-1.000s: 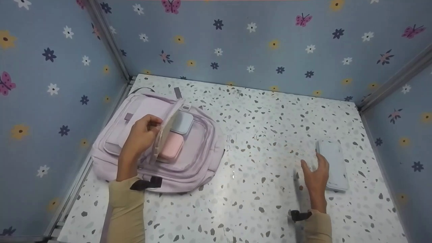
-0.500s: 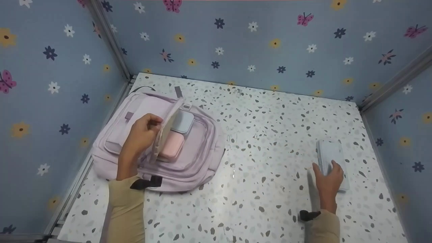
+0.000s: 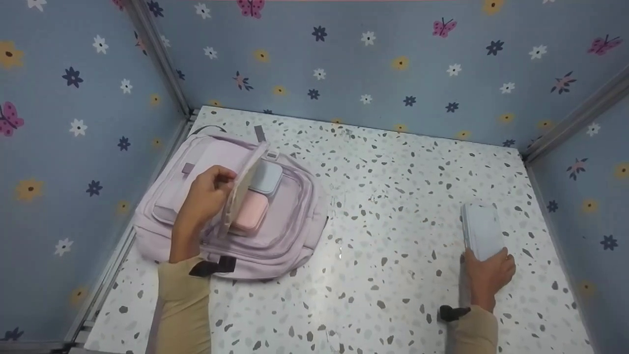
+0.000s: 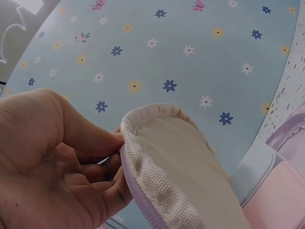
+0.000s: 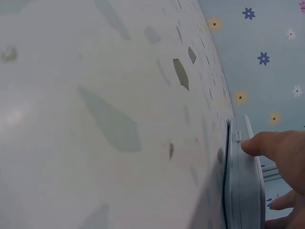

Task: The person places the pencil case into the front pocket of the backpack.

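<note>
My left hand (image 3: 209, 196) pinches the edge of the raised front flap (image 4: 183, 157) of a pale lilac backpack (image 3: 300, 236), which lies on its back at the left. Under the lifted flap, a light blue rounded case (image 3: 268, 178) and a pink rounded case (image 3: 251, 211) sit in the pocket. At the right, a flat, pale blue rectangular case (image 3: 484, 228) lies on the table. My right hand (image 3: 491, 273) grips its near end, thumb on the left side and fingers on the right. In the right wrist view the thumb touches its edge beside a small catch.
The speckled white table (image 3: 383, 206) stretches between the backpack and the rectangular case. Flower-patterned panels (image 3: 344, 54) wall in the back and both sides. A dark strap (image 3: 216, 265) is around the left wrist.
My right hand has moved right and closed around the near end of the pale blue rectangular case. The left hand and the backpack flap have stayed put.
</note>
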### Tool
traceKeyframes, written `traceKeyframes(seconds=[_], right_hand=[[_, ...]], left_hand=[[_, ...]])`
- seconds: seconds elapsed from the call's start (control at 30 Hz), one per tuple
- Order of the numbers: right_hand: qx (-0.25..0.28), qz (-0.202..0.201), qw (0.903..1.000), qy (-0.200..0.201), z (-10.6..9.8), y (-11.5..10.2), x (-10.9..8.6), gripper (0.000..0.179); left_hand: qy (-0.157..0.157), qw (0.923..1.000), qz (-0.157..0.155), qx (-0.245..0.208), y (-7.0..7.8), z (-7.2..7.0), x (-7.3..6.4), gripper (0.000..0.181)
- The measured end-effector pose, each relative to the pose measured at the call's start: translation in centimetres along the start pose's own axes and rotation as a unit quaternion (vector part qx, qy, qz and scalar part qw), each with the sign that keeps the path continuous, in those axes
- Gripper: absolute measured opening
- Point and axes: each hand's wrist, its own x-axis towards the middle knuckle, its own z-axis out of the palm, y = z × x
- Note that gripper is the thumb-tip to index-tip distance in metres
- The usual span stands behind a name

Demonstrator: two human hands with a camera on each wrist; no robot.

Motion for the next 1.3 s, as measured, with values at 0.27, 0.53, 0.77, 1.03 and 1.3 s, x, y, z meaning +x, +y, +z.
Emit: traceKeyframes(seconds=[0.27, 0.53, 0.77, 1.03, 1.3], right_hand=[[-0.003, 0.04, 0.9982, -0.045, -0.7, 1.0, -0.3, 0.102], [0.008, 0.058, 0.9964, -0.062, -0.8, 1.2, -0.5, 0.105], [0.027, 0.057, 0.9968, -0.05, -0.7, 0.9, -1.1, 0.104], [0.016, -0.012, 0.9997, -0.013, -0.8, -0.1, -1.3, 0.098], [0.029, -0.062, 0.9976, 0.008, -1.2, -2.3, -1.8, 0.088]], left_hand=[[-0.003, 1.0, -0.007, 0.001, 0.0, 0.0, 0.0, 0.023], [0.001, 0.9999, 0.007, 0.008, -0.2, -0.1, 0.1, 0.023], [0.003, 0.9999, 0.009, 0.006, -0.1, -0.1, 0.1, 0.023], [-0.001, 1.0, 0.005, 0.007, 0.0, -0.2, 0.1, 0.024], [-0.002, 0.9999, 0.004, 0.009, 0.1, -0.1, 0.1, 0.024]])
